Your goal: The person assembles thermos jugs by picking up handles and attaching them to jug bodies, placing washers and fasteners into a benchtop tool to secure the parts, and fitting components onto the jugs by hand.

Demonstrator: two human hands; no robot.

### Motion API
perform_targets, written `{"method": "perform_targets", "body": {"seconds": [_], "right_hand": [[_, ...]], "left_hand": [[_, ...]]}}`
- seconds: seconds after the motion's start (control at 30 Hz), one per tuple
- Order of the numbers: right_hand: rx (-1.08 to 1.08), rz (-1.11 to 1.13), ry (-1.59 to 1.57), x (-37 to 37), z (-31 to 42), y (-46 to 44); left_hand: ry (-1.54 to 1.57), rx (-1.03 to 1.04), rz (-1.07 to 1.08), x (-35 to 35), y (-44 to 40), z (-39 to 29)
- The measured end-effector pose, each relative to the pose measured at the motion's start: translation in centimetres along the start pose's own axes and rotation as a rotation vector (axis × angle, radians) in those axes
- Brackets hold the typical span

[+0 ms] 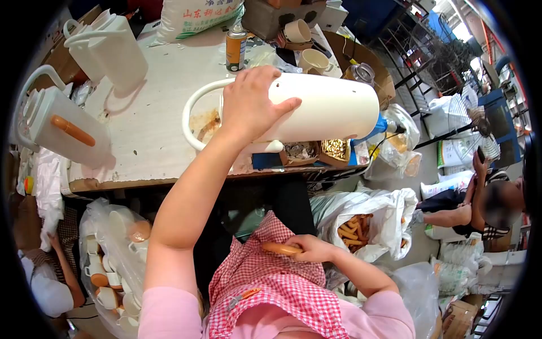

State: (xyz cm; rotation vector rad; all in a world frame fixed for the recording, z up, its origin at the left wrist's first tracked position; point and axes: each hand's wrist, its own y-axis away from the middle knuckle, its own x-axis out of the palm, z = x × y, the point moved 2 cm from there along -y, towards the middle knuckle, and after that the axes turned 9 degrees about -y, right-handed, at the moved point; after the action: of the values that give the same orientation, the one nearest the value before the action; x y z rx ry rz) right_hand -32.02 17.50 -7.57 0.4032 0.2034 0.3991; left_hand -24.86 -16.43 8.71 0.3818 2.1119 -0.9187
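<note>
My left hand (251,104) grips a white jug (333,107) near its left end, thumb stretched along the side. The jug lies on its side over the table's front part, its looped white handle (189,118) to the left. Small dark holes show in its wall. Low in front of my checked apron, my right hand (309,248) holds an orange-brown handle piece (280,248) by its right end. Just below the jug, a box of gold-coloured small parts (335,149) sits beside a box of grey ones (299,151).
White jugs (118,53) and a jug with a brown handle (68,127) stand left on the table (152,130). A spray can (236,48) is behind. Bags of cups (107,271) and brown handles (355,229) flank me. Other people are at both sides.
</note>
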Motion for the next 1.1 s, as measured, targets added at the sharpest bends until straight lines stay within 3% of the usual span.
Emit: {"method": "perform_targets", "body": {"seconds": [0.03, 0.1, 0.2, 0.27, 0.37, 0.47, 0.53, 0.7, 0.9, 1.1], "right_hand": [[0.24, -0.031, -0.327, -1.4, 3.1, 1.8], [0.004, -0.232, -0.567, -2.3, 5.5, 3.5], [0.045, -0.587, -0.485, -5.3, 10.2, 3.2], [-0.136, -0.656, -0.341, -8.0, 14.1, 2.3], [-0.276, -0.707, -0.059, -12.9, 22.9, 0.5], [-0.225, -0.75, 0.248, -17.3, 30.0, -3.7], [-0.16, -0.654, 0.365, -19.6, 32.1, -7.1], [0.051, -0.516, 0.468, -20.9, 31.4, -11.6], [0.121, -0.543, 0.175, -22.4, 30.2, -11.4], [0.12, -0.552, 0.224, -22.1, 30.4, -11.8]], "left_hand": [[-0.005, -0.002, 0.02, 0.1, 0.1, 0.3], [0.014, -0.01, 0.007, 0.0, 0.9, 0.9], [0.032, 0.005, 0.024, -0.4, 0.8, 0.9], [0.05, -0.005, 0.036, -0.5, 0.9, 0.9], [0.075, -0.002, 0.0, -0.8, 0.9, 0.8], [0.056, -0.036, 0.02, -1.0, 1.1, 0.8], [0.074, -0.04, 0.061, -1.1, 1.0, 1.0], [0.117, -0.07, 0.059, -0.9, 1.1, 1.3], [0.14, -0.043, 0.068, -1.0, 1.2, 1.8], [0.126, -0.05, 0.07, -1.0, 1.2, 1.8]]}}
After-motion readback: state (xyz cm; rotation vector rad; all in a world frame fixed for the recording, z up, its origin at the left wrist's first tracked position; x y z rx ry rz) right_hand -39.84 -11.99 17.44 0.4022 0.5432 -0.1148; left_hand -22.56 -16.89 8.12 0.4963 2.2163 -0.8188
